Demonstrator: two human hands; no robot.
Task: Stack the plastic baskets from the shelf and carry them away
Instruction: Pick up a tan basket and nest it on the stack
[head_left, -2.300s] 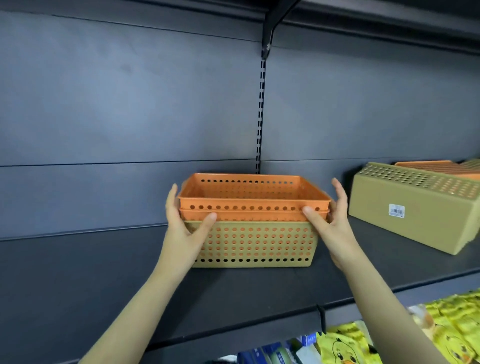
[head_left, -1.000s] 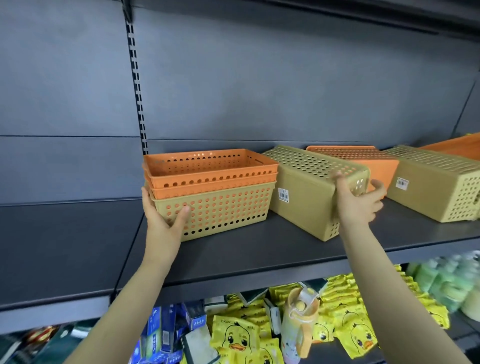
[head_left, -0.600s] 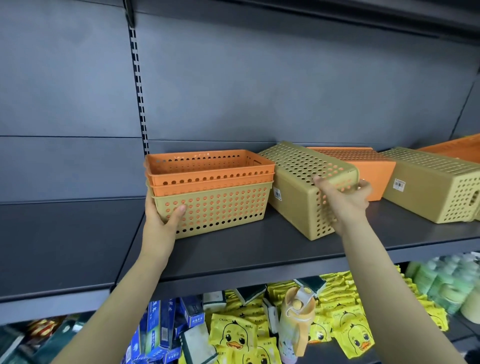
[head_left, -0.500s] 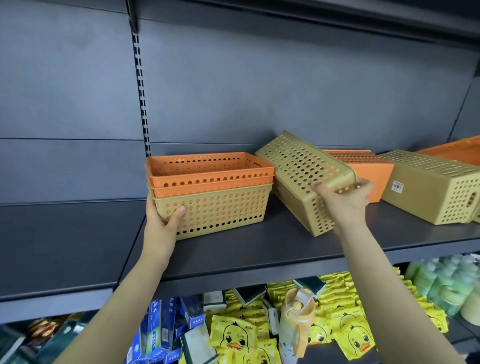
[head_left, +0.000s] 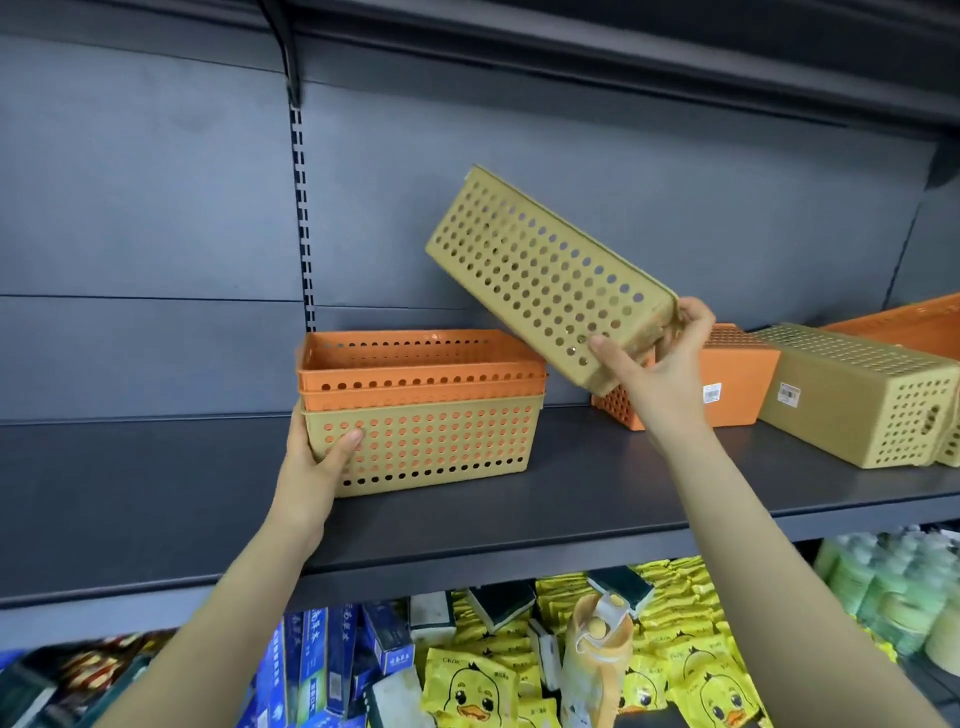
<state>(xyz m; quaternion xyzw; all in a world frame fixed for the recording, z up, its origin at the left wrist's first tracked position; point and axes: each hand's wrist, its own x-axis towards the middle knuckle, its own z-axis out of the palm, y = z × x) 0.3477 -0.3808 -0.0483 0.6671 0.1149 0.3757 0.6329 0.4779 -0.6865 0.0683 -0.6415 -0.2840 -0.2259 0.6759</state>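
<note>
A stack of baskets (head_left: 421, 415) stands on the dark shelf (head_left: 519, 499): two orange ones nested in a tan one. My left hand (head_left: 322, 457) grips the stack's left end, thumb on its front. My right hand (head_left: 660, 369) holds a separate tan perforated basket (head_left: 545, 280) by its near end, lifted off the shelf and tilted steeply, its far end high above the stack's right side. An upside-down orange basket (head_left: 727, 379) and an upside-down tan basket (head_left: 857, 395) lie on the shelf to the right.
Another orange basket (head_left: 914, 322) shows at the far right edge. An upper shelf (head_left: 623, 47) runs overhead. Below the shelf lie yellow duck packets (head_left: 478, 686), blue boxes (head_left: 317, 670) and green bottles (head_left: 893, 587).
My right hand has lifted the tan basket from the shelf and swung it up, tilted, toward the stack. My left hand stays on the stack.
</note>
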